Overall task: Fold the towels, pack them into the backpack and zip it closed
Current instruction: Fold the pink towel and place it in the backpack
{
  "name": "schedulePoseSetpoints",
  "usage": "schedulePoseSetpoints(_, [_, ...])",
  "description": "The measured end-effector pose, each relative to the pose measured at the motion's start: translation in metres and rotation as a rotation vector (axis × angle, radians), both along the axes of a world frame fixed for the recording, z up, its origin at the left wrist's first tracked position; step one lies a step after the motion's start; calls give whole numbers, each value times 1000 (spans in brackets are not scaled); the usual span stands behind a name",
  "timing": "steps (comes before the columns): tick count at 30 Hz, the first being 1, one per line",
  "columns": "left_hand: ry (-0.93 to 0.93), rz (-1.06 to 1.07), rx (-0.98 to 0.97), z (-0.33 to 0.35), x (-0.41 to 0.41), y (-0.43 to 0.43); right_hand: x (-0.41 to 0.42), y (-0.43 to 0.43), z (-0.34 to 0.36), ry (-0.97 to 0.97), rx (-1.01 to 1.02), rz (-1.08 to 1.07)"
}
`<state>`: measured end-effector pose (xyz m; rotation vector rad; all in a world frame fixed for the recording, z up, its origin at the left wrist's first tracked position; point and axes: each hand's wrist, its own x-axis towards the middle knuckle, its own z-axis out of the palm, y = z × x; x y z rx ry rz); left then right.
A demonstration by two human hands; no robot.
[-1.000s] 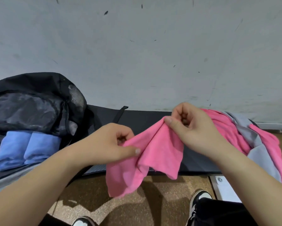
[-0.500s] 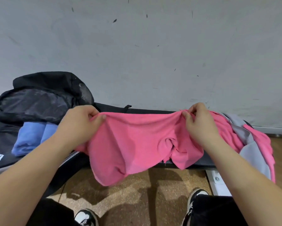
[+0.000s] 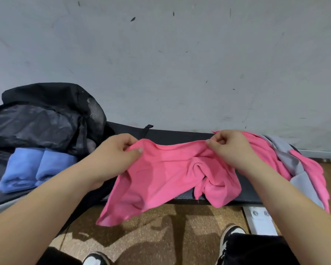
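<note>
Above the black bench, my left hand and right hand each pinch the pink towel's top edge. I hold it wide so the twisted middle can hang free before folding.

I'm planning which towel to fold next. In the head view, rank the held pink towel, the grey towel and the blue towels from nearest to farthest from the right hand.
1. The pink towel: pinched in the right hand.
2. The grey towel: just to its right.
3. The blue towels: far left, by the backpack.
</note>
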<state>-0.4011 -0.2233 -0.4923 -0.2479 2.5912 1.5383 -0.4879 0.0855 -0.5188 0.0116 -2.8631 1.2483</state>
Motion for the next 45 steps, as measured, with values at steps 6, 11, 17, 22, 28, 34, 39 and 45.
schedulePoseSetpoints(6, [59, -131, 52, 5, 2, 29, 29, -43, 24, 23, -221, 220])
schedulePoseSetpoints(11, [128, -242, 91, 14, 6, 52, 45, -55, 30, -35, -426, 330])
schedulePoseSetpoints(17, [237, -191, 135, 13, 2, 61, 43, -47, 28, -59, -557, 287])
schedulePoseSetpoints(22, [280, -184, 47, 6, 0, 68, 51, -43, 28, -23, -508, 429])
schedulePoseSetpoints(28, [433, -93, -248, 3, -7, 61, 37, -28, 20, -58, -281, 420])
schedulePoseSetpoints(34, [413, 210, -278, 8, -27, 24, 14, -3, 13, -78, -336, 310])
schedulePoseSetpoints(39, [258, 238, -149, 4, -27, 23, 21, -16, 15, -90, -661, 224])
schedulePoseSetpoints(45, [134, 248, 362, 13, -14, 51, 40, -48, 27, -79, -789, 126])
